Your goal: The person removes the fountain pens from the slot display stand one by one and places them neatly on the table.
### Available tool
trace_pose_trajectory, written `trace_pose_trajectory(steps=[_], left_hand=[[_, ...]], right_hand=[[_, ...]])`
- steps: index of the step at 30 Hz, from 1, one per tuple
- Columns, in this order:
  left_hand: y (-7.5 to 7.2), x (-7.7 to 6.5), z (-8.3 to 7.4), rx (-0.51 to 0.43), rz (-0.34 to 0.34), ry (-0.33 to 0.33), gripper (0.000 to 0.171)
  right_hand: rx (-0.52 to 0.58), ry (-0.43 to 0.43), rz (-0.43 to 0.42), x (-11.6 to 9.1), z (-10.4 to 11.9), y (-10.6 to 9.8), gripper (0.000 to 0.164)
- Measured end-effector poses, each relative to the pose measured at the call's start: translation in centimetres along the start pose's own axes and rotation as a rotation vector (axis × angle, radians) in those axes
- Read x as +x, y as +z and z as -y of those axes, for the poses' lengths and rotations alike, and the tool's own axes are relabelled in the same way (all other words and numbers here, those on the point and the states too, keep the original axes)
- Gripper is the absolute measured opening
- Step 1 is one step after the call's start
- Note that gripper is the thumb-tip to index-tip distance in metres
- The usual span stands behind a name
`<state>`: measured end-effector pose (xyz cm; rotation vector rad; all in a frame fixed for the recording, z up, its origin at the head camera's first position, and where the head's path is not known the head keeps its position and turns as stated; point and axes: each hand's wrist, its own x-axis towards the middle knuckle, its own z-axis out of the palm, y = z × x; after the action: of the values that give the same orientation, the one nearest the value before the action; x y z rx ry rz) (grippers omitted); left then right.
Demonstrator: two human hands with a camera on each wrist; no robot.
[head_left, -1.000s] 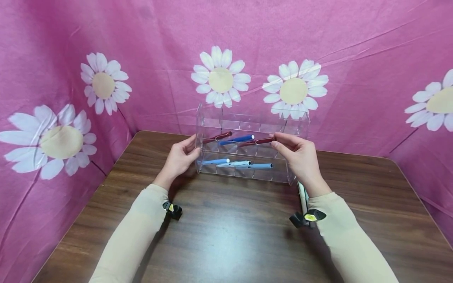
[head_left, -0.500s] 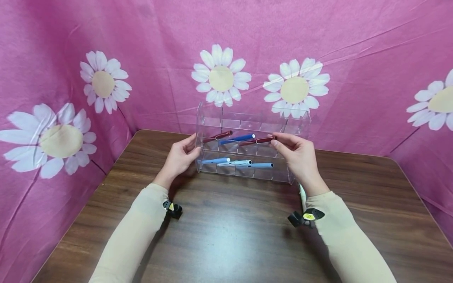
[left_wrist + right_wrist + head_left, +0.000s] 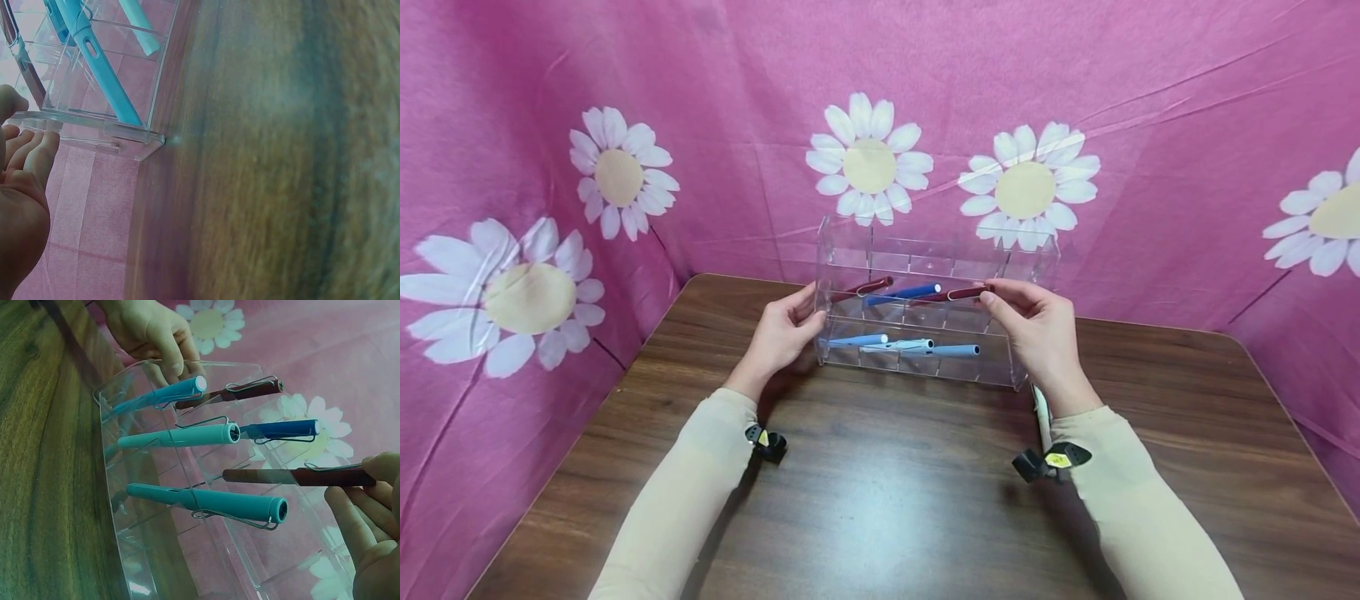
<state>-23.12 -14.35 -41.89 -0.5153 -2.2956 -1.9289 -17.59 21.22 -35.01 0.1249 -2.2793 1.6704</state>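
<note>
A clear tiered rack (image 3: 992, 363) stands on the table in the head view. My left hand (image 3: 778, 337) grips its left side panel, thumb and fingers on opposite faces. With thumb and fingers my right hand (image 3: 1039, 333) pinches the cap end of a dark red pen (image 3: 337, 477), which slants over the middle tier. Left of it, another dark red pen (image 3: 871, 287) and a dark blue pen (image 3: 904, 295) lie in that tier. The lowest tier bears a light blue pen (image 3: 853, 342), a pale aqua pen (image 3: 181, 435) and a teal pen (image 3: 206, 501).
Pale pens (image 3: 1042, 417) lie on the wooden table (image 3: 865, 500) by my right wrist, partly hidden by it. A pink cloth (image 3: 737, 125) printed with daisies hangs behind and at both sides of the table. Black wrist-camera mounts sit on both sleeves.
My right hand has shifted slightly right and up, and the cap end of the dark red pen has moved with it. My left hand and the rack stay in place.
</note>
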Motion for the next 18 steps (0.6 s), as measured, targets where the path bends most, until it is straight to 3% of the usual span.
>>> trace_pose_trajectory(steps=[18], left_hand=[[-0.02, 0.00, 0.16, -0.008, 0.014, 0.021, 0.057]], right_hand=[[0.124, -0.005, -0.039, -0.08, 0.75, -0.79, 0.033]])
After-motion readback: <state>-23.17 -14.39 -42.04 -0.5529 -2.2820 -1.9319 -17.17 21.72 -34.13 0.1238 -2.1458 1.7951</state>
